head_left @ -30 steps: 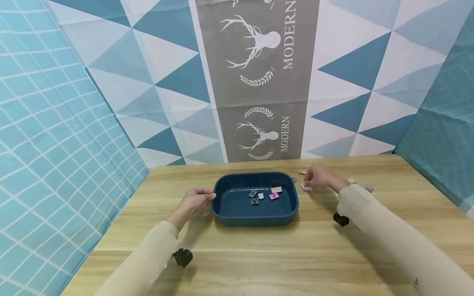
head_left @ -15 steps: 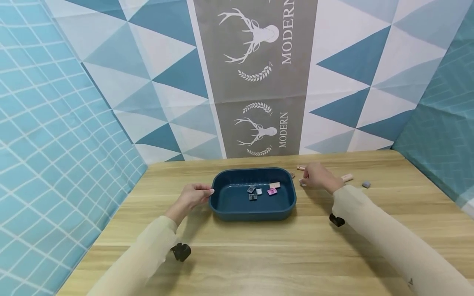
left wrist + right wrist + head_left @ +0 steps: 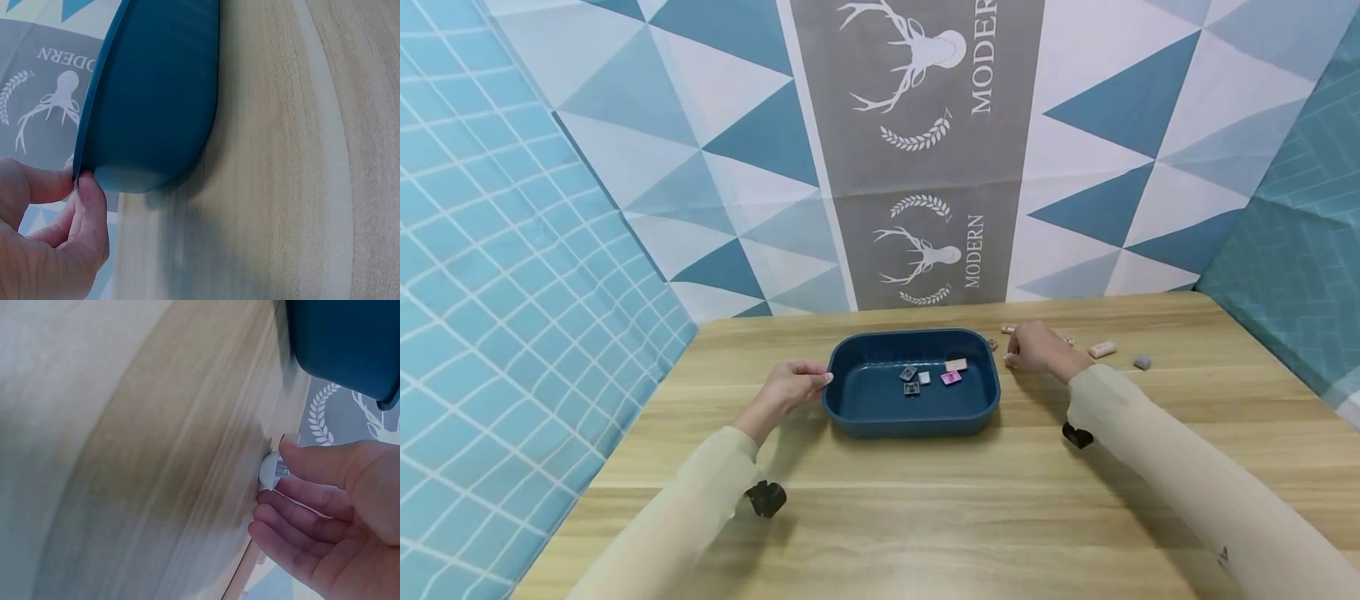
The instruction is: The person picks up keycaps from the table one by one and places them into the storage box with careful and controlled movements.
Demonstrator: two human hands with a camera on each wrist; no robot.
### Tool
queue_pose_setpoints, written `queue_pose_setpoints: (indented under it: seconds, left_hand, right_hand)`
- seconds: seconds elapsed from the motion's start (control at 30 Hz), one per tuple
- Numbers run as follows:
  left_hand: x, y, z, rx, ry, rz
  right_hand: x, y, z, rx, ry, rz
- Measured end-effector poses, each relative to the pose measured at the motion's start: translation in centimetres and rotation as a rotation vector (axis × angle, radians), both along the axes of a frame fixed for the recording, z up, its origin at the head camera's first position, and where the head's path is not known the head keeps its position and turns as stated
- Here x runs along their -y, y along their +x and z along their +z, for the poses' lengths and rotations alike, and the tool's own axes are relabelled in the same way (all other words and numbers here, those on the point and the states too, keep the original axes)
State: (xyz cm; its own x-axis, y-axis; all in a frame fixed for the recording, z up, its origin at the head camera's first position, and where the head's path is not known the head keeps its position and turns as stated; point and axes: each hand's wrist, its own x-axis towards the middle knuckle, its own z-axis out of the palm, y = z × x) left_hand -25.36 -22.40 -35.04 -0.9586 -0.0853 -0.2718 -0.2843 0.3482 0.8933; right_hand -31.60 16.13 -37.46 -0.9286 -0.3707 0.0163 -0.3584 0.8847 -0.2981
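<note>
With thumb and fingers, my left hand (image 3: 790, 387) pinches the left rim of a dark blue rectangular plastic bin (image 3: 910, 428). The left wrist view shows this grip, thumb on one side of the rim and fingers on the other. Inside the bin lie several small keycaps, among them a black keycap (image 3: 912, 388), a white keycap (image 3: 924, 378), a pink keycap (image 3: 951, 377) and a longer beige keycap (image 3: 956, 365). Right of the bin, my right hand (image 3: 1037, 348) is low at the table. Its thumb and index finger pinch a whitish keycap (image 3: 270, 471), hollow underside partly showing.
Loose on the wooden table (image 3: 880, 517) lie a beige keycap (image 3: 1102, 349), a grey-blue keycap (image 3: 1142, 362), a pinkish keycap (image 3: 1008, 328) and a brownish keycap (image 3: 992, 344) near the bin's right side. A patterned cloth (image 3: 1097, 167) hangs behind the table.
The head view has tilted slightly upward. My right hand has stayed by the whitish keycap, which its fingers now cover in the head view. My left hand keeps holding the rim.
</note>
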Motion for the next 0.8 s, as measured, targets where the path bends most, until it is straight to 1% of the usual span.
queue_pose_setpoints:
  seconds: [0.13, 0.27, 0.47, 0.57, 0.8]
  left_hand:
    - [0.04, -0.2, 0.09, 0.002, -0.019, -0.006]
    - [0.01, -0.15, 0.06, 0.002, -0.026, -0.009]
    - [0.02, -0.14, -0.07, -0.003, -0.035, -0.01]
    - [0.01, -0.13, -0.12, -0.003, -0.034, -0.017]
    - [0.04, -0.28, -0.1, -0.002, -0.022, 0.003]
  right_hand:
    - [-0.02, -0.07, 0.04, -0.023, 0.001, 0.013]
    - [-0.04, 0.0, -0.04, -0.027, 0.0, 0.021]
    - [-0.01, 0.34, -0.08, 0.031, -0.045, 0.02]
    - [-0.01, 0.55, -0.15, 0.052, -0.056, 0.005]
    - [-0.17, 0.68, 0.01, 0.018, -0.034, 0.021]
